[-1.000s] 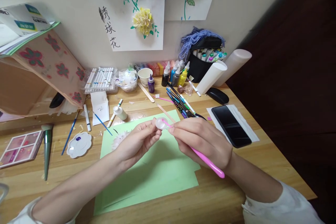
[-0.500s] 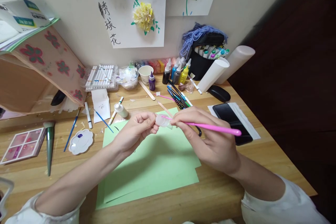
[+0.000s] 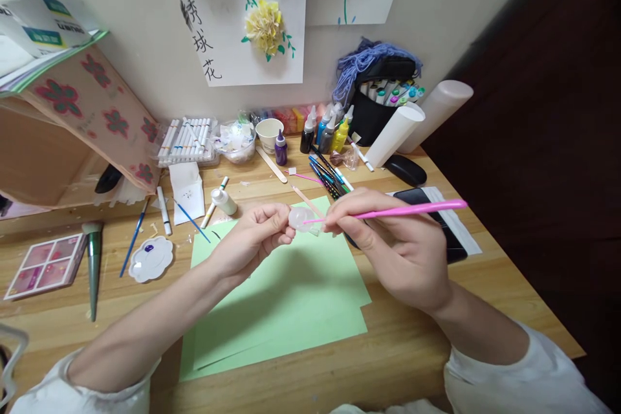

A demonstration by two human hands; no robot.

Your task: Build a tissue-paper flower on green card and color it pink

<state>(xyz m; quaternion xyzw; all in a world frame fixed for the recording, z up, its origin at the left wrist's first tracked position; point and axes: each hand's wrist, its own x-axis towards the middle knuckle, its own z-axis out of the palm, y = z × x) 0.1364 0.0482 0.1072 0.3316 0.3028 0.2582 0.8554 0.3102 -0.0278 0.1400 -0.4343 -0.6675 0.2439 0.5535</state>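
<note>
Between the thumb and fingers of my left hand (image 3: 262,229) is a small translucent, whitish rounded piece (image 3: 301,218); its exact kind is not clear. My right hand (image 3: 398,246) grips a slim pink tool (image 3: 412,209) like a pen, its thin tip against or just over the piece. Whether the tip touches, I cannot tell. Both hands are raised above overlapping green paper sheets (image 3: 286,310) on the wooden table. A small white bottle (image 3: 224,202) stands beyond my left hand.
Left of the paper lie a white palette (image 3: 151,259) with purple paint, blue brushes and a green-handled brush (image 3: 93,272). Paint bottles (image 3: 327,132), a paper cup (image 3: 269,136) and pens line the back. A black phone (image 3: 444,226) lies on the right, partly behind my right hand.
My right hand has shifted slightly right, and the pink tool's back end has risen to the right. Its tip has moved a little lower on the piece. My left hand stays nearly still.
</note>
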